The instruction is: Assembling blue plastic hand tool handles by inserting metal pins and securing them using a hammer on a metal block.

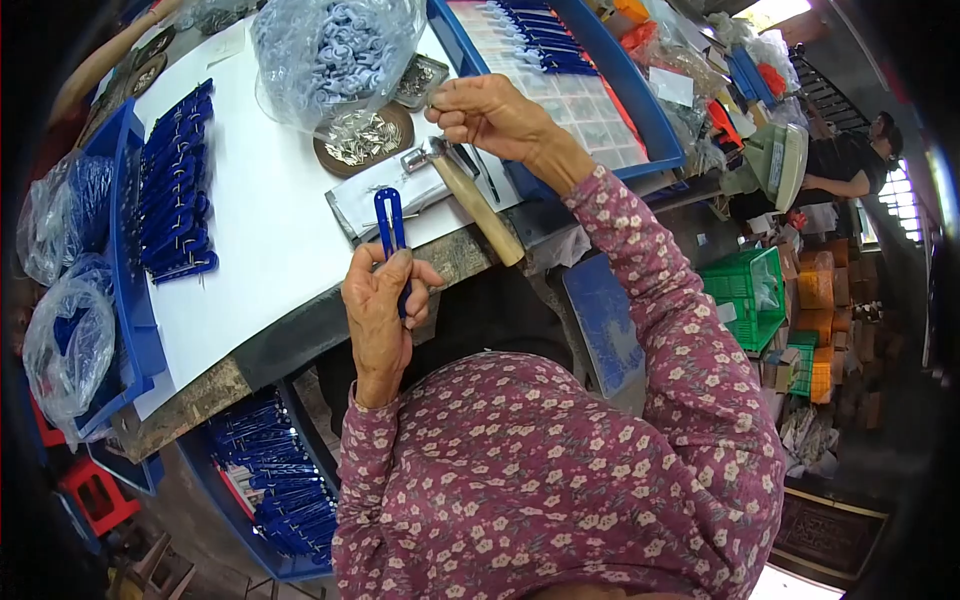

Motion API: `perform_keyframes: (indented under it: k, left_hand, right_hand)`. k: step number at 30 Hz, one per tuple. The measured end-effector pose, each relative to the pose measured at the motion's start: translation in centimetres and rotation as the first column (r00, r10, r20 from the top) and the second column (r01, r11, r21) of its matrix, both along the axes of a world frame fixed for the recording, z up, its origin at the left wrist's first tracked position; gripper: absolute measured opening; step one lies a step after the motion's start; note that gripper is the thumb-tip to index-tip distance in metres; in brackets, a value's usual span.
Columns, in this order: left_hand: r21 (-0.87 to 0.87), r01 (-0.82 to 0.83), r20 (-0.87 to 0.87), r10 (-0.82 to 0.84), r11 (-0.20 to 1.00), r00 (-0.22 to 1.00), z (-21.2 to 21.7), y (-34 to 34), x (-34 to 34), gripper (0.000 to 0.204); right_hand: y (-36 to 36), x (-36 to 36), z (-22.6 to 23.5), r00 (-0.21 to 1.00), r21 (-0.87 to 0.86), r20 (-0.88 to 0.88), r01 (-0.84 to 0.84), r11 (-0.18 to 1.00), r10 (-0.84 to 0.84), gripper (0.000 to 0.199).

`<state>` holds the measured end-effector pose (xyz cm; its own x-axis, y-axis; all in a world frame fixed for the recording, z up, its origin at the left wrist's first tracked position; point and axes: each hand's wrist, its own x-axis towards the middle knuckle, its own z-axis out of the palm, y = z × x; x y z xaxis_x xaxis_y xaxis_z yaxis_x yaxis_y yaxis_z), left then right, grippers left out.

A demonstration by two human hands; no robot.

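Blue plastic makes up the slim, looped piece (391,212) in the left hand (376,295), which grasps its lower part between thumb and fingers, slot end up, in front of the table's near edge; the right hand (500,118) is raised over the table (275,255), its thumb and fingertips drawn together, though whether something tiny sits between them I cannot fairly tell at this size.

Just below the right hand lies a hammer (470,195), metal head on a white pad (375,205), wooden handle reaching past the table edge; beside the pad a round brown dish (328,160) holds small silvery metal parts (368,140); behind it stands a clear bag (280,60) of pale blue pieces (350,50), next to a small box (428,88) of metal bits.

To the left, a row of dark blue pieces (178,185) lies along a blue tray (132,330); at the right, another blue tray (640,112) holds more, with clear packets (590,110); below the table, a blue bin (235,525) is heaped with similar pieces; another person (850,175) is in the background at right.
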<state>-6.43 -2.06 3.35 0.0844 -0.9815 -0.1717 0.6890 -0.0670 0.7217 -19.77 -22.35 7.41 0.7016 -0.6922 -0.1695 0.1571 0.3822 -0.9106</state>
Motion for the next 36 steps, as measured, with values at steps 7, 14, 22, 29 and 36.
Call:
perform_keyframes:
  k: [7,14,22,29,36]
  left_hand:
    - [0.007,0.017,0.019,-0.017,1.000,1.000,0.2,-0.2,-0.7,0.014]
    - [0.017,0.038,0.035,-0.038,0.999,0.999,0.4,-0.3,-1.3,0.015]
    - [0.028,0.020,0.072,-0.022,0.999,0.997,0.3,-0.2,-1.9,0.015]
    - [0.013,0.043,0.083,-0.044,0.999,0.996,0.0,-0.4,-2.0,0.014]
    - [0.002,0.041,0.087,-0.041,0.999,0.995,0.1,-0.3,-2.2,0.015]
  right_hand:
    - [4.0,-0.3,0.5,0.998,-0.258,-0.023,0.056,0.965,-0.064,0.015]
    - [6.2,-0.4,0.9,0.981,-0.490,-0.146,0.041,0.871,-0.128,0.016]
    - [7.9,-0.4,0.9,0.934,-0.630,-0.296,-0.032,0.776,-0.202,0.017]
    - [7.6,-0.2,-0.9,0.934,-0.887,-0.214,-0.064,0.456,-0.286,0.010]
    - [7.8,0.2,-1.4,0.945,-0.873,-0.217,-0.075,0.482,-0.246,0.009]
